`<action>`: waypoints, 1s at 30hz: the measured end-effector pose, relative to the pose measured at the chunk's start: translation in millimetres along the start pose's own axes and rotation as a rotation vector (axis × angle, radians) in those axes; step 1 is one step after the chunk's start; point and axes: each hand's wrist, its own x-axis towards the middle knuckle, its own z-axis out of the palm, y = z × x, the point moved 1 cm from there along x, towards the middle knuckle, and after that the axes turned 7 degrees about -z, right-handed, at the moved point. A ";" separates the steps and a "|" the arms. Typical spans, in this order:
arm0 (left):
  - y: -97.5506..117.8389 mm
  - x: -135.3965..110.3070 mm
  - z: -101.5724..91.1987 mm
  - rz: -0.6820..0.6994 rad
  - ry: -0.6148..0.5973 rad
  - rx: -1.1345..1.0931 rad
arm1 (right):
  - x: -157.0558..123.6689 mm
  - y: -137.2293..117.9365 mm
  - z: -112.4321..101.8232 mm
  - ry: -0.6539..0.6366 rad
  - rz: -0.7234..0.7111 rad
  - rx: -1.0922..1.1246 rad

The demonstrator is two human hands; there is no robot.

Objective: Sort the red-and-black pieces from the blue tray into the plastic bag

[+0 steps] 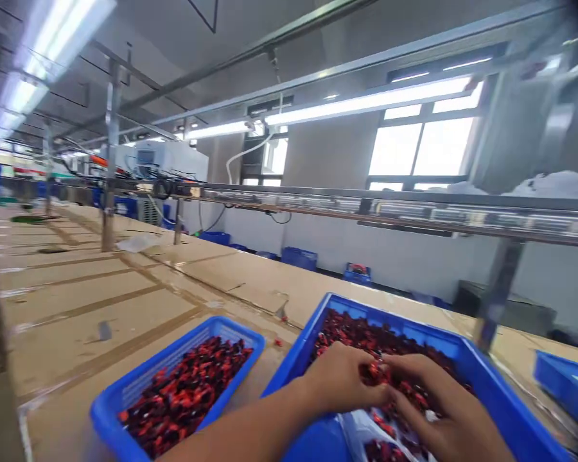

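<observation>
Over a large blue bin [508, 398] heaped with small red and black parts [356, 330], my two hands meet at the fingertips. My left hand [340, 378] pinches a small red and black part [376, 368], its fingers curled. From the other side, my right hand [443, 401] reaches the same part with thumb and forefinger closed on it. The part's exact kind is too small and blurred to make out. Below my hands, a clear plastic bag [359, 428] lies in the bin among more of the pieces.
Left of the bin stands a smaller blue basket [101, 410] of similar red and black pieces. Both rest on a table covered in taped cardboard [139, 321]. A metal post [498, 295] rises behind the bin, and another blue bin [559, 378] is at right.
</observation>
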 end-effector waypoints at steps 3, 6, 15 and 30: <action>-3.0 4.4 -5.9 0.134 0.049 -0.031 | 4.3 -3.8 -15.8 -0.094 -0.003 -0.017; -2.4 2.1 -11.9 0.189 0.073 -0.062 | 10.1 -9.4 -14.9 -0.076 -0.012 0.026; 4.9 2.8 -14.5 0.150 0.074 -0.034 | 13.0 -9.5 -14.6 -0.055 0.032 0.118; -1.4 4.0 -10.8 0.074 0.009 -0.017 | 15.4 -9.1 -16.4 -0.079 0.097 0.097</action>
